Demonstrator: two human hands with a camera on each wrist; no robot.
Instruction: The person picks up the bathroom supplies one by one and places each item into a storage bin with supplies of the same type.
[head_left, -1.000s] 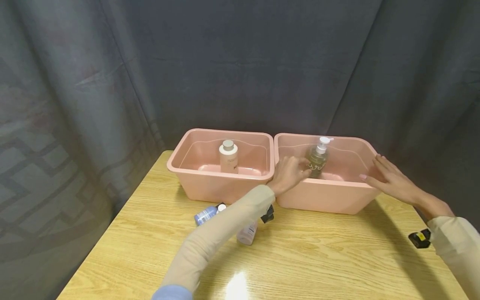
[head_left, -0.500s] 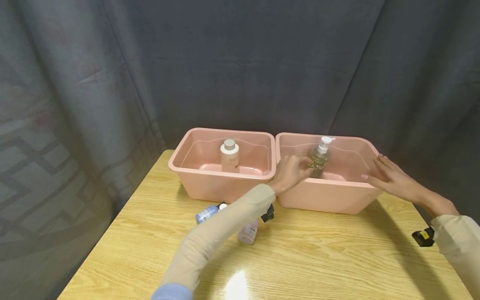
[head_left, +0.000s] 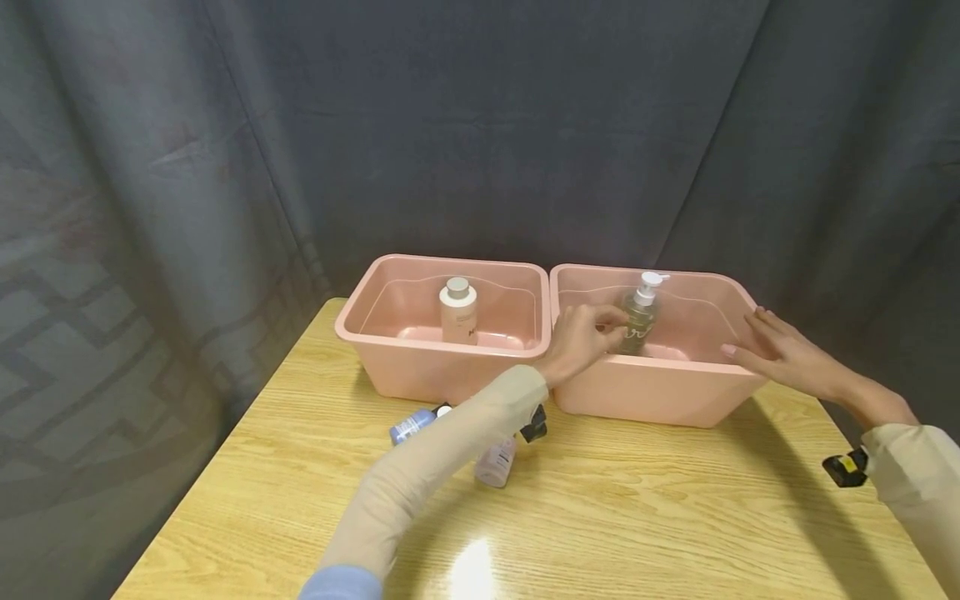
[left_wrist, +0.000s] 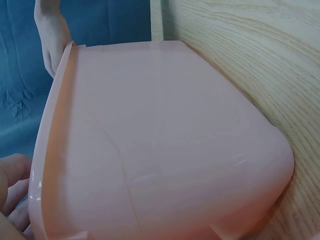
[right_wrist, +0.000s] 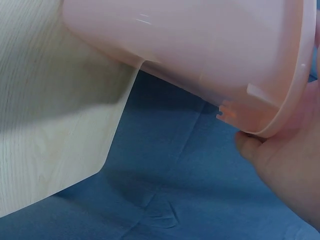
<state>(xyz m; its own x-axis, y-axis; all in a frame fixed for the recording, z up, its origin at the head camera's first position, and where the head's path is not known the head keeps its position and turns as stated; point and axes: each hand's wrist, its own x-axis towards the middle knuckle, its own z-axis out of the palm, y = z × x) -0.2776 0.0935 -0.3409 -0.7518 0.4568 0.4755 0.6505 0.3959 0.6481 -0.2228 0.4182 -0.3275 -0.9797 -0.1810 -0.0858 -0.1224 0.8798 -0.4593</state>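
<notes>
My left hand (head_left: 585,340) reaches over the front rim of the right pink bin (head_left: 660,396), its fingers bent loosely. Past its fingertips a clear pump bottle (head_left: 637,323) with a white pump stands in that bin; contact with it cannot be made out. In the left wrist view, fingers (left_wrist: 15,187) show beyond the bin's rim. My right hand (head_left: 791,357) rests on the same bin's right rim, fingers mostly straight, thumb toward the inside. The right wrist view has that hand (right_wrist: 295,155) against the rim, one fingertip beneath its edge.
The left pink bin (head_left: 435,371) touches the right one and holds an upright white bottle (head_left: 458,312). On the wooden table (head_left: 637,517) lie a blue bottle (head_left: 410,426) and a pale pink bottle (head_left: 496,463), partly behind my left sleeve. Grey curtains (head_left: 480,142) hang behind.
The fingertips of my left hand have stretched slightly toward the pump bottle, narrowing the gap to the thumb. The right hand, bins and bottles stay in place.
</notes>
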